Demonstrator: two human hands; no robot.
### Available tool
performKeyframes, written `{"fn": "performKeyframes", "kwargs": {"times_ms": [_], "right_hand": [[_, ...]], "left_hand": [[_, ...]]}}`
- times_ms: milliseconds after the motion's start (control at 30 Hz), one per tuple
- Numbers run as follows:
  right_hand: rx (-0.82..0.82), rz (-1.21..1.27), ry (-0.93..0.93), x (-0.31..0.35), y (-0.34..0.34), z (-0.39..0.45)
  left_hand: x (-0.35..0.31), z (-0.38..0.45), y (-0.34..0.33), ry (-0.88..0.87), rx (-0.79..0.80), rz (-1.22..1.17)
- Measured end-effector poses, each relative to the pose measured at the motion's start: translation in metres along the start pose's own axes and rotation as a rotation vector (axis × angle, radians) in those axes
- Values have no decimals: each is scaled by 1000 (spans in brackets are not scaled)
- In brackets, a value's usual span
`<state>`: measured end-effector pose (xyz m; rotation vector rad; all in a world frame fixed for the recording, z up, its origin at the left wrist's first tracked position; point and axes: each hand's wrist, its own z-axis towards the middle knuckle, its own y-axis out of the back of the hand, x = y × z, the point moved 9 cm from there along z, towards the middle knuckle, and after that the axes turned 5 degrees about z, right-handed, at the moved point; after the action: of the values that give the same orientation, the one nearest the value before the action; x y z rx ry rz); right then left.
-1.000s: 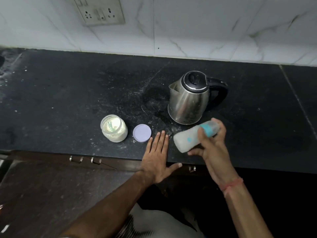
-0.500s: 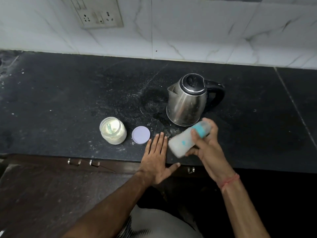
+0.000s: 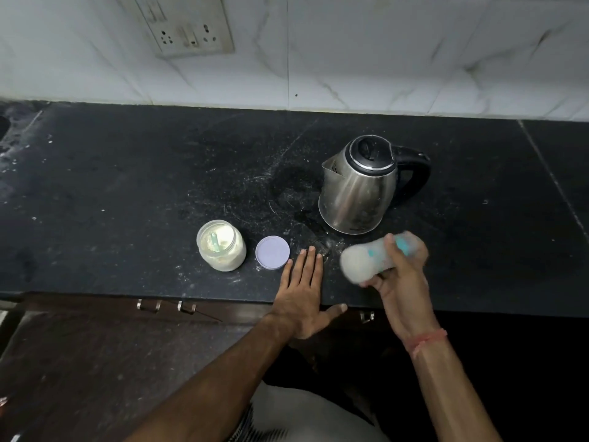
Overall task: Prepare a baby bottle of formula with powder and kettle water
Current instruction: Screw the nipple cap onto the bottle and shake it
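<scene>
My right hand [image 3: 402, 282] grips a baby bottle [image 3: 366, 258] with milky white content and a teal collar, held on its side above the counter's front edge and blurred by motion. Flat on the black counter [image 3: 127, 193] lies my left hand [image 3: 302, 295], fingers straight, thumb over the edge. An open jar of formula powder [image 3: 221, 245] with a pale scoop inside stands left of that hand. Its lilac lid [image 3: 272, 252] lies between jar and fingers. A steel kettle [image 3: 357, 186] with a black lid and handle stands just behind the bottle.
White marbled wall tiles rise behind the counter, with a switch and socket plate [image 3: 188, 27] at upper left. Spilled powder specks dust the counter near the kettle. Drawer handles [image 3: 165, 306] show under the front edge. A sink edge is at far left.
The bottle in my right hand has shifted back and forth and is now more blurred, its base pointing left. My left hand has stayed flat on the counter.
</scene>
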<state>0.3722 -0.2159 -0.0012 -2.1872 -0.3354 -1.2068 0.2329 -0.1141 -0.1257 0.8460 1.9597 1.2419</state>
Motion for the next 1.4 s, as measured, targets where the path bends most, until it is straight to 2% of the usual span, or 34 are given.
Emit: {"fn": "performKeyframes", "kwargs": {"times_ms": [67,100,133,233,267,333,367,467,500,567,600,733,833,867,933,967,1000,1067,1100,1200,1233,1333,1400], "right_hand": [[219,-160,-60,-7,-19,-3],[275,-175,-55,-7,-22,-5],[258,-138,-26,-4,-22,-4],[17,62,-22,-6,-8,1],[23,14,-70,-13,-11,1],[133,-173,-108,-24,-16,-1],[129,-159,-87,-24,-12,0],[-46,40,20,-11,10,9],[-23,-5,7,-8,6,8],[175,-233,25,-2,-11,5],[216,-279,57,3,-13,5],[75,-163,98,30,-2,13],[285,-350,87,25,-18,3],[260,-297,105,25,-13,3],[99,-95,123,29,1,6],[50,-79,112,27,6,6],[68,-136,83,24,2,5],[216,-281,45,10,-7,-1],[243,-244,42,6,-7,-2],[70,-20,83,19,8,4],[71,-51,77,23,6,4],[285,-235,71,27,-11,2],[186,-130,107,38,-2,4]], "left_hand": [[2,0,-2,-8,17,35],[2,0,-3,-10,27,50],[2,1,-2,-13,22,50],[2,1,-3,-24,-24,30],[2,-1,-5,-35,-51,46],[3,-3,-8,-54,-82,77],[3,-2,-9,-56,-77,86],[3,2,-7,-36,-27,66],[2,2,-7,-42,-25,61],[3,0,-8,-53,-48,91],[4,0,-7,-48,-45,93],[1,1,-3,-23,6,40],[1,-3,-1,-26,21,40],[2,-3,-1,-20,29,46],[1,0,-1,-6,30,55],[1,-1,-1,-4,32,53],[0,-1,-1,-8,34,55],[0,-3,-4,-25,46,81],[2,-4,-5,-25,46,88],[1,0,1,-1,11,58],[0,0,-1,-1,18,47],[1,-2,-3,11,30,59],[2,0,-1,16,31,55]]}}
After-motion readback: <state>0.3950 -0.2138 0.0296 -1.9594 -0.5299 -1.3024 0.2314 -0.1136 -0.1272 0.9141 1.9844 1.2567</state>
